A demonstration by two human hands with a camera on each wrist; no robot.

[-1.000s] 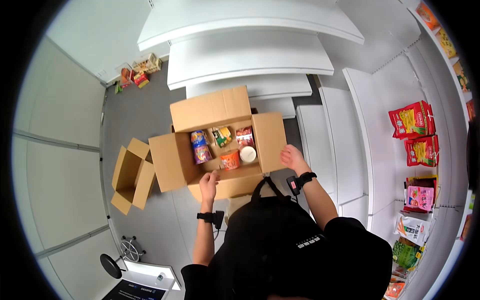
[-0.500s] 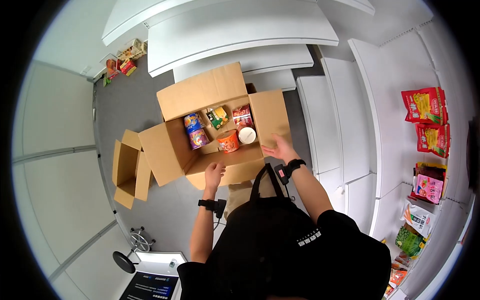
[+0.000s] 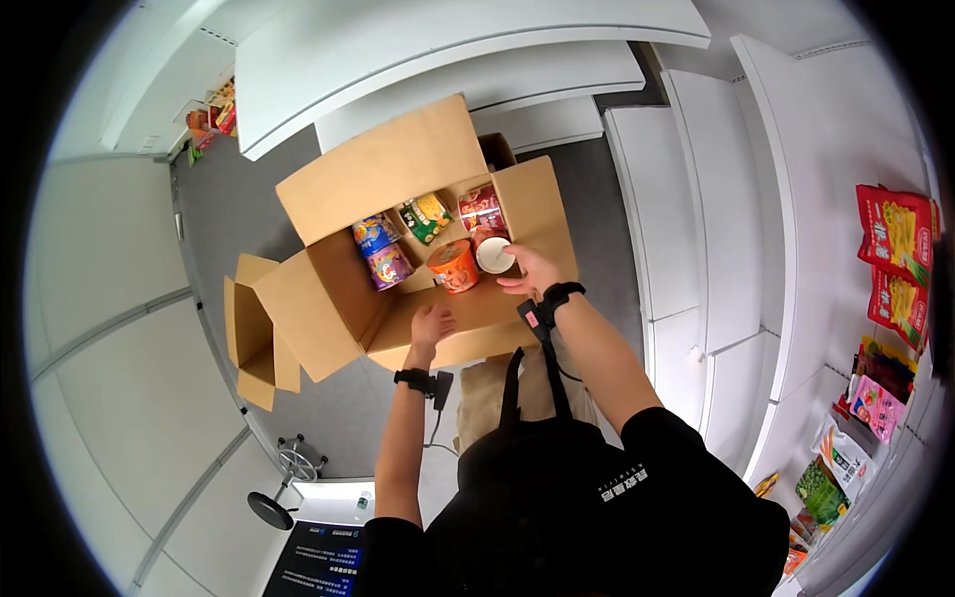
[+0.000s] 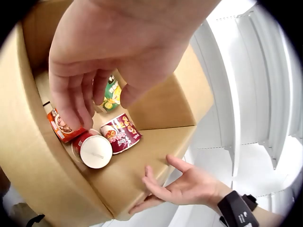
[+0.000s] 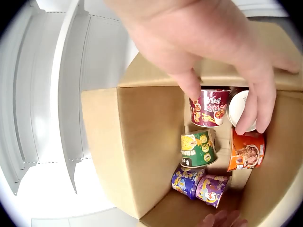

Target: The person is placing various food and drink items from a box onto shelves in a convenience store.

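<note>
An opened cardboard box (image 3: 383, 171) holds several instant-noodle cups. My right hand (image 3: 534, 271) reaches in over its right edge, fingers spread and loosely bent beside a cup with a white top (image 3: 494, 256). In the right wrist view those fingers overlap the white top and a dark red cup (image 5: 209, 109). Over the near edge hovers my left hand (image 3: 433, 325), its fingers relaxed with nothing in them. Nearest to it is an orange cup (image 3: 454, 267). A green cup (image 3: 426, 217) lies toward the back, with a blue cup (image 3: 374, 234) and a purple cup (image 3: 389, 267) at the left.
A smaller opened box (image 3: 257, 333) stands on the floor to the left. White shelves (image 3: 448, 80) rise behind the large box, and a shelf unit at the right carries snack bags (image 3: 895, 234). A wheeled stool (image 3: 298, 460) stands at the lower left.
My right hand has moved left from the outer right flap to over the box's inside, next to the white-topped cup. My left hand has stayed near the front edge. The head view has shifted.
</note>
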